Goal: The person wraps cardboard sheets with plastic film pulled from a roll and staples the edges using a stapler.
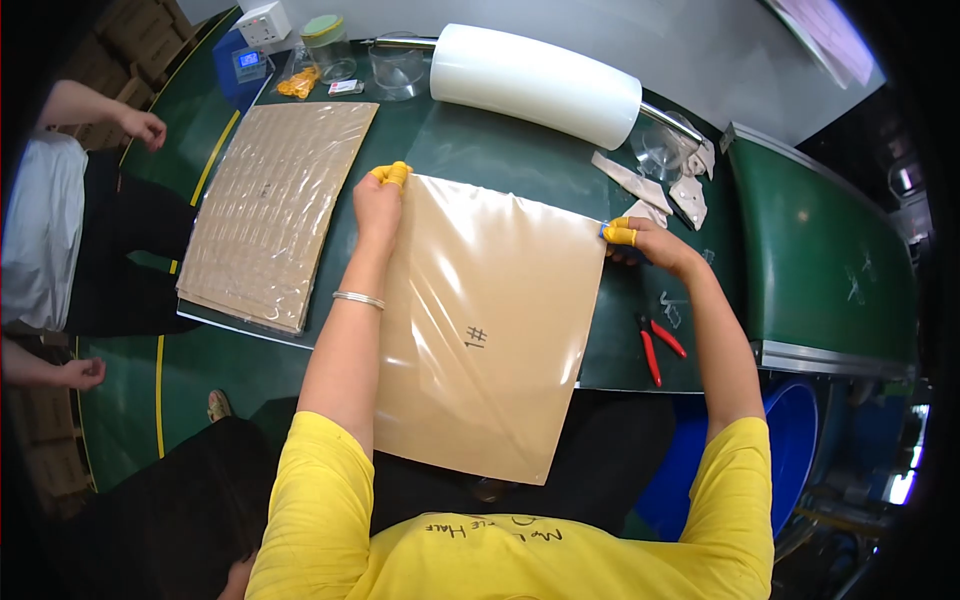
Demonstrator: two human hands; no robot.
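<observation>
A large brown cardboard sheet (480, 390) marked "1#" lies under glossy clear film, its near end hanging past the table edge. My left hand (382, 195), with yellow finger cots, pinches its far left corner. At the far right corner my right hand (640, 240), also in yellow finger cots, grips the sheet's edge; something small and blue shows at those fingertips. To the left lies a stack of film-wrapped cardboard sheets (270, 210). Beyond the held sheet rests a big roll of clear film (535, 85) on a metal rod.
Red-handled cutters (650, 350) lie right of the sheet, near pale cloth scraps (640, 185). A green conveyor belt (820, 230) runs at the right, above a blue bin (795, 440). Jars (330, 50) stand at the back left. Another person (60, 220) stands at the left.
</observation>
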